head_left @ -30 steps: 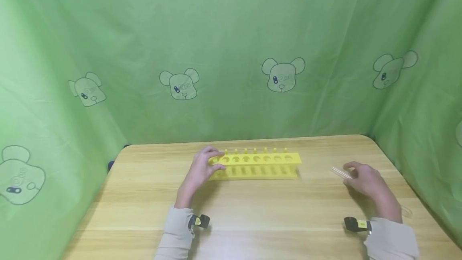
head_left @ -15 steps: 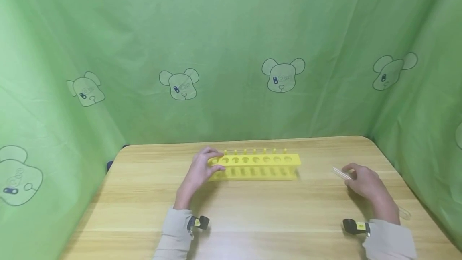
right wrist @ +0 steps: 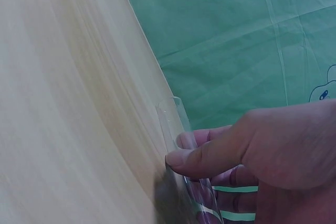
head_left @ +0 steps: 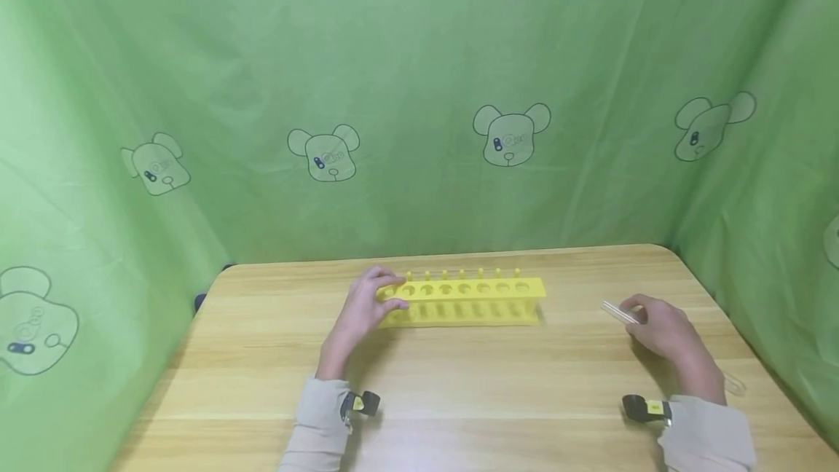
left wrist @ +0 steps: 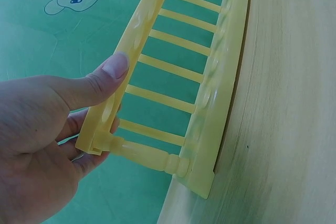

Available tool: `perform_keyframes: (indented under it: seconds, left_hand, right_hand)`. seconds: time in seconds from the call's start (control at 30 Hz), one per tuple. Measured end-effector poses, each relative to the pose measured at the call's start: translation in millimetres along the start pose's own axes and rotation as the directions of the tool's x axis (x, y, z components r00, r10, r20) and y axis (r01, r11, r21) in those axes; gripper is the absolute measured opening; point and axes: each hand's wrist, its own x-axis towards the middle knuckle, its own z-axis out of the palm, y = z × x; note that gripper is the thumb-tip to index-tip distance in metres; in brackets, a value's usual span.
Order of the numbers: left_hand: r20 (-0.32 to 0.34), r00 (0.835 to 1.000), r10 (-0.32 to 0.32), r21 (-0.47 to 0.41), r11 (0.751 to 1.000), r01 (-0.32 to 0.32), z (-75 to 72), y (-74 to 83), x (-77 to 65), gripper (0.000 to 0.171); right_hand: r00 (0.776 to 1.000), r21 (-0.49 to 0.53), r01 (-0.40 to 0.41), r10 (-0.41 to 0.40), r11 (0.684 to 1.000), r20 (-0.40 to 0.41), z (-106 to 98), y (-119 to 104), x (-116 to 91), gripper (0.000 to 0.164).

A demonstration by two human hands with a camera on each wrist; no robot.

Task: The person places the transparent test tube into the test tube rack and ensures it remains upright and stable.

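1. Fingers of the left hand (head_left: 363, 306) are curled round one end of the yellow test-tube rack (head_left: 474, 292), near the far edge of the table (head_left: 498, 384), seemingly to steady it.
2. Toward the right edge, a clear test tube (head_left: 617, 312) is pinched by the right hand (head_left: 665, 328), its mouth left free.
3. A clear rounded end (head_left: 736, 386), perhaps this tube's, is partly hidden by the right wrist (head_left: 706, 382).

A passage runs between the yellow rack (head_left: 462, 300) and held tube (head_left: 619, 312) toward the table's (head_left: 485, 384) far edge. Near its right edge, another tube (head_left: 735, 384) obstructs.

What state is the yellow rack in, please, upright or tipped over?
Upright: the yellow rack has its holed top level above its base.
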Motion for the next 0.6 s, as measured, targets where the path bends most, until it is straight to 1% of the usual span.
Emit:
perform_keyframes:
  seconds: [0.27, 0.6]
  left_hand:
    - [0.01, 1.0, -0.006, 0.011, 1.0, 0.006, 1.8, -1.1, -0.6, 0.044]
    - [-0.003, 1.0, -0.005, 0.015, 1.0, 0.005, 2.2, 1.7, -0.6, 0.044]
  right_hand:
    - [1.0, 0.0, -0.002, 0.002, 1.0, -0.001, 0.4, 0.8, -1.1, 0.034]
    - [1.0, 0.02, 0.001, -0.001, 1.0, -0.005, 0.2, -1.3, -3.4, 0.037]
